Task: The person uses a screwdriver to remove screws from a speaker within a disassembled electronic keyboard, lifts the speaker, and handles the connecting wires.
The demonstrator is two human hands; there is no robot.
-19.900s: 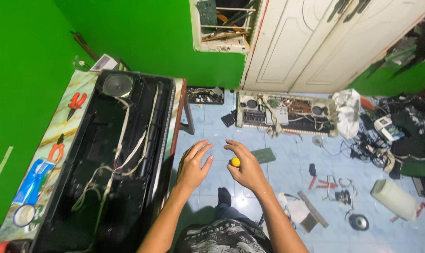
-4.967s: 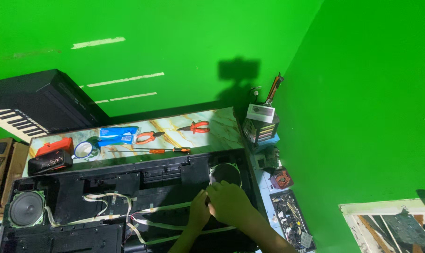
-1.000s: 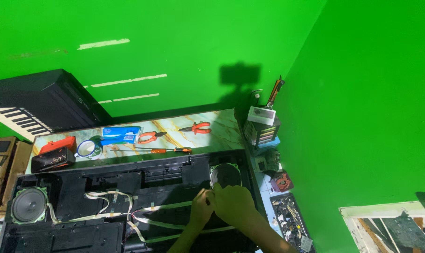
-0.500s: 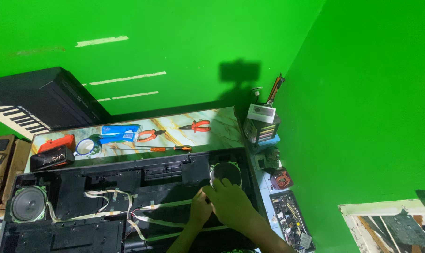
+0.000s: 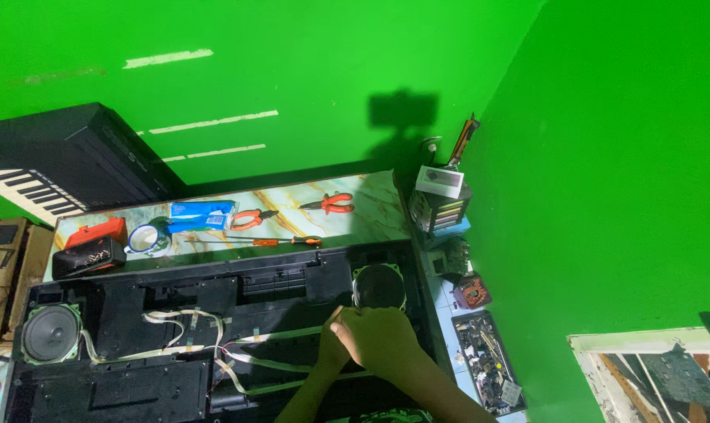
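An opened black keyboard case (image 5: 276,286) lies across a marble-patterned table (image 5: 370,211), with flat ribbon cables (image 5: 190,345) running over its inside. My right hand (image 5: 378,341) is curled, knuckles up, just below the round right speaker (image 5: 378,283). My left hand (image 5: 331,348) sits tucked against it on the left, mostly covered. Whatever the fingers press or hold is hidden under the hands. A second speaker (image 5: 51,332) sits at the case's left end.
Behind the case lie orange pliers (image 5: 329,204), a second pair (image 5: 253,218), an orange-handled screwdriver (image 5: 272,241), a blue packet (image 5: 202,215), a round tape roll (image 5: 145,239) and a red-and-black pouch (image 5: 92,247). Another keyboard (image 5: 49,168) leans at the left. Circuit boards (image 5: 484,360) lie on the floor.
Both hands stay together below the right speaker, shifting only slightly. The view has drifted a little.
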